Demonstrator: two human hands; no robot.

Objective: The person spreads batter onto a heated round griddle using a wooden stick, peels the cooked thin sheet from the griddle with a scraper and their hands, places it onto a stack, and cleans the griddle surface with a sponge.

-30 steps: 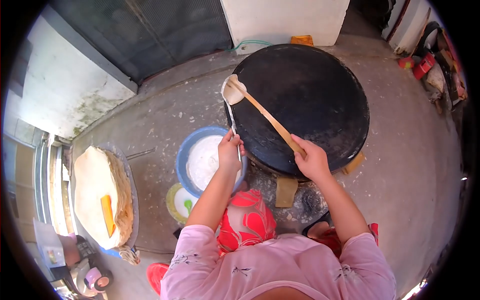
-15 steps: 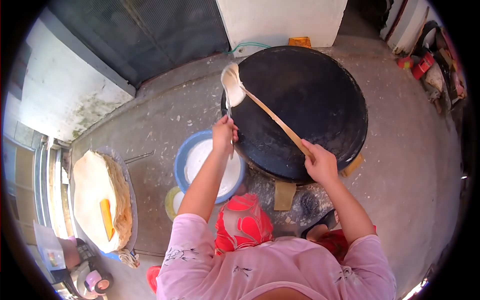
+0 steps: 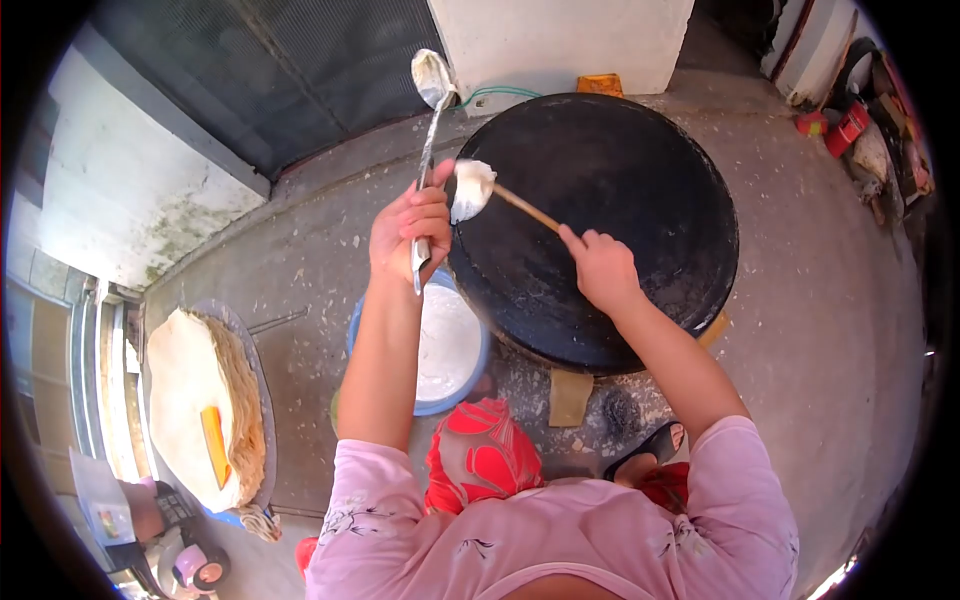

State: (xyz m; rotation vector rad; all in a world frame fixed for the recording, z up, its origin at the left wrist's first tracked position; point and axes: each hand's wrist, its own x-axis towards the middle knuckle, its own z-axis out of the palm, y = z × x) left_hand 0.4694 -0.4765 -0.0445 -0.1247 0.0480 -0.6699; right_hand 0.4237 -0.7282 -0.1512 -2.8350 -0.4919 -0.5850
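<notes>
At the bottom of the frame is the wearer's pale pink shirt with dark sprig prints (image 3: 560, 545), and just above it a red-and-grey patterned cloth over a knee (image 3: 484, 455). To its right, a foot wears a black sandal (image 3: 645, 455). At lower left, a thick stack of pale, thin flat sheets (image 3: 178, 400) bears a yellow-orange flat strip (image 3: 215, 447). Near the middle, a round blue basin of white contents (image 3: 437, 408) lies partly behind the left forearm. Above it, the left hand (image 3: 412, 228) has its fingers wrapped around a long-handled silver metal ladle (image 3: 430, 145), whose white-smeared bowl points to the top of the frame. Right of centre, the right hand (image 3: 605, 268) grips a slim light wooden stick (image 3: 527, 207), its white-coated end over the left edge of a large round black griddle (image 3: 620, 210); whether that end touches the griddle, I cannot tell. Beyond, at top centre, a small orange block (image 3: 600, 84) sits before a white wall (image 3: 570, 45).
</notes>
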